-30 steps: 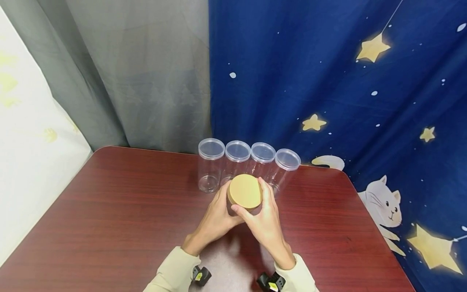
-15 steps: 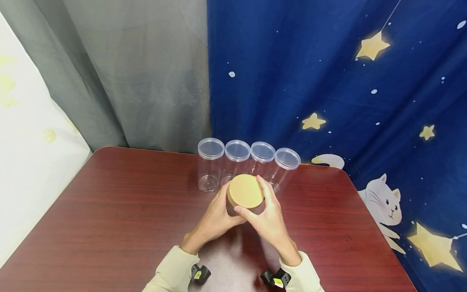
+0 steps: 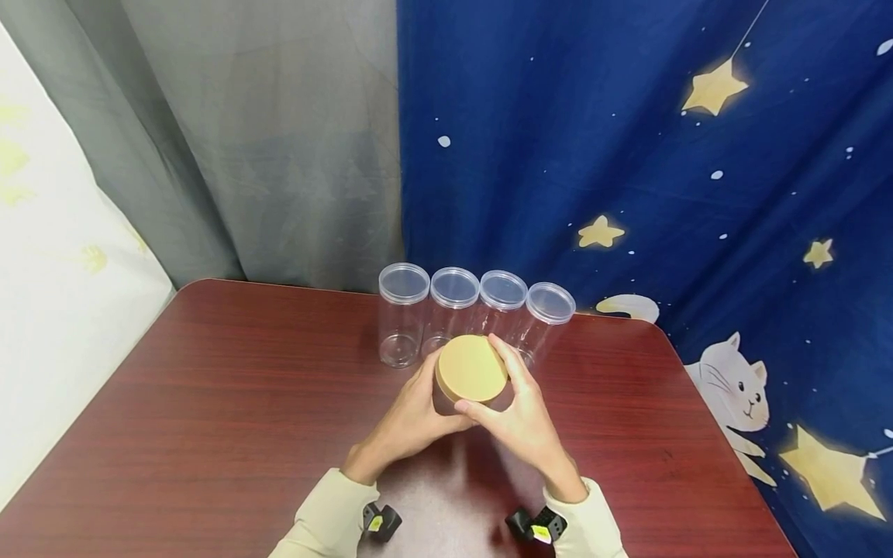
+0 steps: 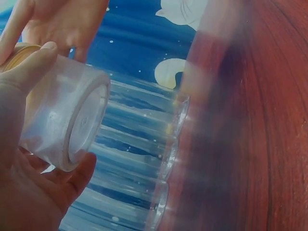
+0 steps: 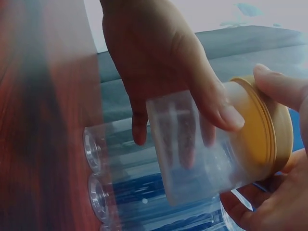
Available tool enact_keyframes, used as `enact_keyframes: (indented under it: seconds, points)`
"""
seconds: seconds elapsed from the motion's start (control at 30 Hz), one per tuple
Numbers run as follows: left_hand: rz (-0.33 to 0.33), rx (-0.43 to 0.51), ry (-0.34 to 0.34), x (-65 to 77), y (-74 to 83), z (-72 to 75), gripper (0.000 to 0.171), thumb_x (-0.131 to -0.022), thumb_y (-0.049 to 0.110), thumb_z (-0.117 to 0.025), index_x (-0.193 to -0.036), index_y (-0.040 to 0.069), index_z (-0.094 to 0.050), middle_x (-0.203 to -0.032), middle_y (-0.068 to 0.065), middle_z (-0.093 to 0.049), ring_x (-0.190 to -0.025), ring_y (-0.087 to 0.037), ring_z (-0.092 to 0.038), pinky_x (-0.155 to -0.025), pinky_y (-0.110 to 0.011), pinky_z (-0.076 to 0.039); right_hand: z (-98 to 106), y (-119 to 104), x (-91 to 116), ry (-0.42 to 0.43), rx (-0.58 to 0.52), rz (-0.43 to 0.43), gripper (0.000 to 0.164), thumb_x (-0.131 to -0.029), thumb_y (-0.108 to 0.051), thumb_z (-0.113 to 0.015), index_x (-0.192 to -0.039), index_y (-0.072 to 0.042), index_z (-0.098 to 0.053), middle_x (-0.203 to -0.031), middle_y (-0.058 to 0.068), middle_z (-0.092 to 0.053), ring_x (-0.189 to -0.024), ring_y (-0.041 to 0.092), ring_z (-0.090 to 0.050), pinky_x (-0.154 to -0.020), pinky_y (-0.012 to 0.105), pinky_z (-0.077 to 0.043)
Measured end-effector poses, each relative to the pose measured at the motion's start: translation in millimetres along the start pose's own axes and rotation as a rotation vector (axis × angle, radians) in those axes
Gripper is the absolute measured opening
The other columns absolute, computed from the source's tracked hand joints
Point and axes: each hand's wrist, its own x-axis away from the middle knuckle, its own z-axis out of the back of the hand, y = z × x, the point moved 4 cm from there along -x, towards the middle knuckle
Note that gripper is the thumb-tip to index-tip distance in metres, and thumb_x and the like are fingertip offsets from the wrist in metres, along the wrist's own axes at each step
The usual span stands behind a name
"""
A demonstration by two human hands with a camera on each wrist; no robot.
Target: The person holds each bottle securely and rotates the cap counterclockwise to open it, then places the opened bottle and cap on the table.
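Observation:
Both hands hold a short translucent plastic jar [image 5: 180, 178] with a yellow lid [image 3: 472, 368] above the table. My left hand [image 3: 412, 407] grips the clear body, its thumb along one side and its fingers round the other, as the right wrist view shows. On the lid's rim, my right hand [image 3: 522, 415] has its thumb on the near side and its fingers on the far side. The left wrist view shows the jar's round base [image 4: 86, 120]. The lid sits on the jar's mouth; whether it is tight I cannot tell.
Several tall clear jars [image 3: 400, 329] with clear lids [image 3: 455, 287] stand in a row behind the held jar, near the back edge of the red-brown table [image 3: 230, 411]. A grey curtain [image 3: 293, 155] and a blue starry curtain [image 3: 516, 178] hang behind.
My right hand and wrist have swung slightly rightward around the lid. The jar has shifted a little to the right. My left hand stays nearly where it was, and the standing jars have not moved.

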Motion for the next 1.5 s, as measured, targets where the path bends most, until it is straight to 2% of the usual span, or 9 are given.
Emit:
enact_keyframes:
  seconds: [0.17,0.4,0.63,0.87,1.07,1.27,1.5]
  points:
    - [-0.011,0.013,-0.021,-0.3,0.9,0.4,0.101,-0.069,0.04,-0.09,-0.151,0.023,-0.033,-0.143,0.004,-0.048,-0.127,-0.013,-0.049,-0.11,-0.045,-0.04,3,1,0,-0.042,-0.015,0.005,0.093,-0.073,-0.021,-0.089,-0.151,-0.018,-0.039,-0.15,0.005,-0.047,-0.132,0.023,-0.048,-0.11,0.044,-0.038]
    - [0.011,0.013,-0.058,0.6,2.5,0.4,0.101,-0.067,0.044,-0.09,-0.149,0.024,-0.035,-0.14,0.005,-0.05,-0.126,-0.012,-0.05,-0.11,-0.044,-0.04,10,4,0,-0.113,-0.022,0.024,0.094,-0.072,-0.019,-0.089,-0.151,-0.02,-0.038,-0.146,0.001,-0.049,-0.13,0.019,-0.048,-0.11,0.03,-0.037]
    - [0.004,0.064,-0.086,0.7,3.7,-0.2,0.101,-0.066,0.041,-0.091,-0.149,0.028,-0.035,-0.138,0.008,-0.051,-0.124,-0.01,-0.05,-0.11,-0.044,-0.04,13,6,0,-0.172,-0.065,0.047,0.095,-0.074,-0.018,-0.088,-0.153,-0.021,-0.035,-0.148,-0.001,-0.048,-0.134,0.017,-0.046,-0.111,0.02,-0.033]
    - [-0.005,0.101,-0.124,0.8,2.7,-2.0,0.101,-0.066,0.04,-0.092,-0.149,0.031,-0.034,-0.137,0.011,-0.052,-0.123,-0.008,-0.052,-0.109,-0.042,-0.041,16,7,-1,-0.234,-0.107,0.098,0.092,-0.077,-0.012,-0.085,-0.153,-0.018,-0.034,-0.15,0.003,-0.045,-0.134,0.018,-0.046,-0.111,0.02,-0.033]
    - [-0.013,0.113,-0.158,1.5,3.2,-1.3,0.102,-0.066,0.034,-0.093,-0.149,0.031,-0.034,-0.137,0.01,-0.053,-0.122,-0.009,-0.052,-0.109,-0.042,-0.041,19,8,-1,-0.271,-0.104,0.106,0.092,-0.076,-0.015,-0.086,-0.153,-0.019,-0.034,-0.15,0.001,-0.045,-0.133,0.018,-0.046,-0.11,0.021,-0.034]
    - [-0.017,0.121,-0.19,1.6,3.7,-0.8,0.101,-0.066,0.036,-0.092,-0.149,0.031,-0.034,-0.136,0.012,-0.053,-0.121,-0.008,-0.053,-0.109,-0.041,-0.04,21,10,0,-0.296,-0.089,0.119,0.093,-0.076,-0.016,-0.087,-0.153,-0.022,-0.035,-0.15,-0.001,-0.046,-0.132,0.018,-0.048,-0.11,0.023,-0.035]
    - [-0.022,0.138,-0.238,3.6,4.0,0.2,0.102,-0.067,0.038,-0.092,-0.149,0.037,-0.031,-0.136,0.016,-0.052,-0.122,-0.007,-0.052,-0.11,-0.04,-0.039,23,8,1,-0.356,-0.13,0.122,0.093,-0.076,-0.015,-0.086,-0.154,-0.015,-0.034,-0.152,0.0,-0.044,-0.136,0.015,-0.044,-0.112,0.022,-0.033]
